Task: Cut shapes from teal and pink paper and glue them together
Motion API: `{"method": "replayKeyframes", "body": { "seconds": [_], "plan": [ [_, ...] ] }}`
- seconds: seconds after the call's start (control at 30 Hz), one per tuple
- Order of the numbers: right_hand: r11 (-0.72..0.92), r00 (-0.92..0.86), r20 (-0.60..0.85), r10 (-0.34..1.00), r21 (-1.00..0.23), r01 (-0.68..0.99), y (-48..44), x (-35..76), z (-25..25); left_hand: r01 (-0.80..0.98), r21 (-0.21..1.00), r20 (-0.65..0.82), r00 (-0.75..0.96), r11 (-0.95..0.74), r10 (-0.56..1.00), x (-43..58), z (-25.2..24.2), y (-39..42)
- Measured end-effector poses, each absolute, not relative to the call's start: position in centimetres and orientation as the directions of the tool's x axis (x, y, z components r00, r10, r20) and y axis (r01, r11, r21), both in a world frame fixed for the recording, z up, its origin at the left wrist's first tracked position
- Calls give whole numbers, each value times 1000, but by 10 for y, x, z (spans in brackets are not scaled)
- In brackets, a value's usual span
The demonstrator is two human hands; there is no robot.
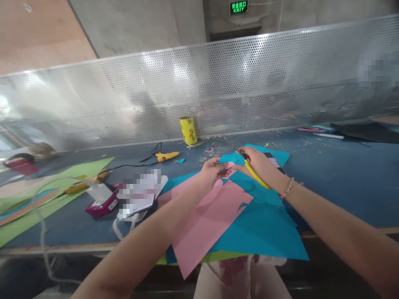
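Observation:
My left hand (213,172) pinches a small cut piece of blue paper (230,158) together with a pink scrap (230,166). Close beside it, my right hand (257,162) is closed on scissors (257,174) with yellow handles; their dark blades point up and left, past the blue piece. The right fingertips also come near the pink scrap, though contact is hard to tell. Beneath both hands lie a pink sheet (208,216) with a notched edge and larger blue sheets (264,232). A phone (274,162) is partly hidden behind my right wrist.
A yellow glue gun (167,156) and a yellow roll (188,131) stand toward the metal mesh panel (149,104). At left are a purple power strip (101,205), a white cable and green sheets (75,170). Pens (327,135) and black sheets (368,132) lie at right.

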State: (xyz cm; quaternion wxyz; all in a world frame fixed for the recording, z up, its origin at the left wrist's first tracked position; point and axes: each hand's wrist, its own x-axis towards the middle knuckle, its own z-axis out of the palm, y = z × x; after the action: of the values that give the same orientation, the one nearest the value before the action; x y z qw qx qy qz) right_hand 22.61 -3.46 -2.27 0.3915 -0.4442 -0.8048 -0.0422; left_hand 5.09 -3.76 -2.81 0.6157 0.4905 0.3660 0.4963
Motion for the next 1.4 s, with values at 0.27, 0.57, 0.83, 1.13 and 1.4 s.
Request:
{"method": "replayKeyframes", "body": {
  "seconds": [0.27,0.57,0.83,1.13,1.4],
  "plan": [
    [604,-364,580,729,-296,740,-50,218,-15,-207,978,80,314,-14,946,54,-30,-42],
    [597,-340,569,749,-356,719,-51,218,-15,-168,985,98,334,-43,937,53,-28,-43],
    [715,-433,602,672,-373,592,-46,222,-14,-194,981,77,357,-7,931,50,-28,-41],
    [762,-496,586,640,-403,507,-35,224,-21,-239,963,-24,397,129,918,48,-24,-41],
    [773,-513,593,621,-352,528,-41,223,-19,-313,867,-210,478,389,853,44,-18,-43]
  ]
}}
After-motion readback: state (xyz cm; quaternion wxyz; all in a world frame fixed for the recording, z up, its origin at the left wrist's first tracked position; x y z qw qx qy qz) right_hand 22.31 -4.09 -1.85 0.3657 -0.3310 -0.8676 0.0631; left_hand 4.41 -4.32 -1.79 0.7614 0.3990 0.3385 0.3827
